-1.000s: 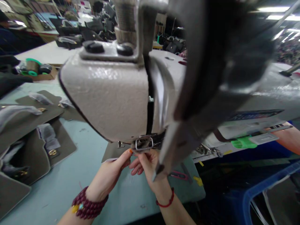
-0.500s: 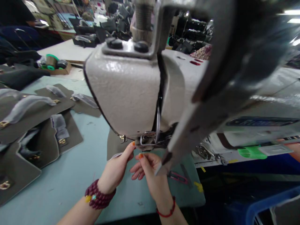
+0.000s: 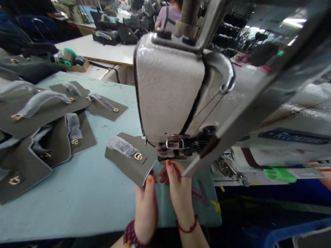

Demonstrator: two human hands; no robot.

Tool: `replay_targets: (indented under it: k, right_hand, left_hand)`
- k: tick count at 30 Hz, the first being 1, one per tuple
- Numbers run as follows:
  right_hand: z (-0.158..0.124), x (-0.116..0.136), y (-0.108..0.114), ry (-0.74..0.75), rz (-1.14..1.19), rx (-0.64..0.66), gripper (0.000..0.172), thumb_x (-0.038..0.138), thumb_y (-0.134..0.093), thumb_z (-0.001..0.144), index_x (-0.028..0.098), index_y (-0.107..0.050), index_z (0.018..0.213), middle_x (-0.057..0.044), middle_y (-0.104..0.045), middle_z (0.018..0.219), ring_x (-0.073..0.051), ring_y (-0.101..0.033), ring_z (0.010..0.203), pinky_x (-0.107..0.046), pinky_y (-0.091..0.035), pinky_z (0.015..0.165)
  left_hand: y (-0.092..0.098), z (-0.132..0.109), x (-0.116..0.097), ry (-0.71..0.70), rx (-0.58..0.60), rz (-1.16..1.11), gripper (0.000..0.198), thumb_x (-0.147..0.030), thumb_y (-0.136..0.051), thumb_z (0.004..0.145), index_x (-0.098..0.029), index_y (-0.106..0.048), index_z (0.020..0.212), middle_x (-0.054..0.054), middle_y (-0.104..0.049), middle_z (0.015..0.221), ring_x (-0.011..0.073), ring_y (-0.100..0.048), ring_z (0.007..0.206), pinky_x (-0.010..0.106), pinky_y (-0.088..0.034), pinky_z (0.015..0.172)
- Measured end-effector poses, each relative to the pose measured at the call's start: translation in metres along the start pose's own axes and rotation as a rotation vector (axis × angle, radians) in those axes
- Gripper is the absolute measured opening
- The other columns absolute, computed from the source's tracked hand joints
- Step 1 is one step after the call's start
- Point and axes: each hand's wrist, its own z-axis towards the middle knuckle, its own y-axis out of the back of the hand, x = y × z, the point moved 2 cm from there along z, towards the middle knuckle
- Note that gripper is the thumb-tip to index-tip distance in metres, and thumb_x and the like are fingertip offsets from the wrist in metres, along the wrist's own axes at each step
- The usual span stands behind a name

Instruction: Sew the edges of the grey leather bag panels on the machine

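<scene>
Grey panel point(image 3: 126, 166) lies beyond left hand point(image 3: 146, 208) pinching its edge; right hand point(image 3: 179, 187) unclasped.

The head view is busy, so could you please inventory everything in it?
Sewing machine: one, off-white, centre to right
Held panel: one, grey-brown, left of centre
Worktable: one, blue-green, lower left to centre
Other panels: several, grey-brown, left
Wrapped handles: several, whitish, on panels
Spools: several, green and brown, upper left
Cardboard box: one, brown, holding spools
Far table: one, white, behind worktable
Bags: several, black, on and beyond far table
Green piece: one, green, right
Pink tool: one, pink, right of centre
Yellow scraps: several, yellow, right of pink tool
Bin: one, blue, lower right
Co-worker: one, lilac top, background
Bracelets: two, reddish, on wrists
Left hand: one, orange nail, held panel's edge
Right hand: one, orange nail, near sewing machine
</scene>
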Motion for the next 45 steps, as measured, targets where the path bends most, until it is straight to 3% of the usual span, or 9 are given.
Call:
replay_targets:
  k: [4, 6, 10, 13, 21, 26, 33, 39, 45]
  right_hand:
    - [0.003, 0.013, -0.019, 0.065, -0.103, 0.034, 0.048, 0.049, -0.049, 0.094, 0.020, -0.045, 0.057, 0.001, -0.043, 0.053, -0.012, -0.041, 0.051, -0.023, -0.032, 0.049]
    - [0.005, 0.017, -0.032, 0.117, -0.133, 0.039, 0.048, 0.044, -0.049, 0.094, 0.020, -0.035, 0.055, 0.003, -0.034, 0.052, -0.010, -0.034, 0.051, -0.024, -0.024, 0.048]
    - [0.009, 0.013, -0.042, 0.116, -0.113, -0.001, 0.045, 0.038, -0.048, 0.092, 0.020, -0.031, 0.055, 0.004, -0.029, 0.054, -0.009, -0.028, 0.052, -0.025, -0.019, 0.049]
    - [0.011, 0.006, -0.036, 0.088, -0.075, 0.071, 0.045, 0.041, -0.049, 0.092, 0.019, -0.034, 0.056, 0.004, -0.030, 0.055, -0.009, -0.028, 0.053, -0.024, -0.021, 0.050]
    - [0.016, 0.010, -0.022, 0.089, -0.094, 0.105, 0.043, 0.043, -0.049, 0.090, 0.019, -0.039, 0.055, 0.002, -0.033, 0.057, -0.010, -0.031, 0.056, -0.023, -0.023, 0.050]
    - [0.011, 0.004, -0.021, 0.094, -0.089, 0.085, 0.048, 0.052, -0.049, 0.093, 0.017, -0.055, 0.062, 0.000, -0.050, 0.060, -0.013, -0.049, 0.061, -0.022, -0.037, 0.055]
    - [-0.015, -0.029, -0.010, 0.066, 0.002, 0.220, 0.042, 0.051, -0.047, 0.099, 0.017, -0.071, 0.101, -0.005, -0.072, 0.078, -0.016, -0.066, 0.069, -0.024, -0.050, 0.066]
    - [-0.011, -0.040, -0.015, 0.157, -0.043, 0.116, 0.037, 0.043, -0.052, 0.098, 0.018, -0.072, 0.082, -0.005, -0.075, 0.077, -0.016, -0.066, 0.066, -0.023, -0.047, 0.062]
    - [-0.011, -0.037, -0.020, 0.158, -0.012, 0.105, 0.042, 0.046, -0.047, 0.100, 0.017, -0.068, 0.079, -0.006, -0.075, 0.075, -0.015, -0.069, 0.067, -0.021, -0.048, 0.061]
  left_hand:
    - [0.073, 0.031, -0.012, -0.334, -0.115, 0.236, 0.050, -0.052, -0.047, 0.093, -0.026, -0.049, 0.135, 0.010, -0.050, 0.142, 0.0270, -0.050, 0.126, 0.034, -0.047, 0.094]
    - [0.090, 0.071, -0.039, -0.602, 0.149, 0.577, 0.049, -0.046, -0.047, 0.094, -0.023, -0.048, 0.138, 0.013, -0.047, 0.144, 0.0313, -0.043, 0.133, 0.045, -0.037, 0.108]
    - [0.060, 0.135, -0.096, -0.966, 0.837, 1.027, 0.067, -0.061, -0.051, 0.087, -0.021, -0.051, 0.141, 0.016, -0.056, 0.140, 0.0386, -0.046, 0.133, 0.055, -0.029, 0.114]
    - [0.031, 0.139, -0.124, -1.080, 1.023, 1.158, 0.066, -0.061, -0.056, 0.084, -0.023, -0.055, 0.138, 0.014, -0.056, 0.140, 0.0363, -0.053, 0.127, 0.050, -0.040, 0.109]
    - [0.027, 0.103, -0.132, -1.308, 0.822, 1.370, 0.055, -0.057, -0.056, 0.087, -0.024, -0.062, 0.130, 0.017, -0.061, 0.113, 0.0365, -0.059, 0.102, 0.052, -0.051, 0.086]
    - [0.020, 0.107, -0.134, -1.265, 0.840, 1.458, 0.051, -0.059, -0.053, 0.088, -0.024, -0.064, 0.122, 0.015, -0.064, 0.110, 0.0374, -0.059, 0.103, 0.052, -0.048, 0.087]
    - [0.010, 0.105, -0.143, -1.166, 0.806, 1.611, 0.046, -0.056, -0.045, 0.093, -0.019, -0.070, 0.108, 0.008, -0.065, 0.099, 0.0322, -0.061, 0.098, 0.045, -0.046, 0.085]
    - [0.019, 0.117, -0.131, -1.114, 0.820, 1.566, 0.046, -0.060, -0.047, 0.091, -0.022, -0.071, 0.101, 0.011, -0.065, 0.080, 0.0295, -0.061, 0.071, 0.043, -0.045, 0.070]
    - [0.016, 0.118, -0.136, -1.204, 0.854, 1.376, 0.044, -0.057, -0.050, 0.090, -0.022, -0.068, 0.070, 0.007, -0.058, 0.068, 0.0258, -0.057, 0.067, 0.037, -0.043, 0.067]
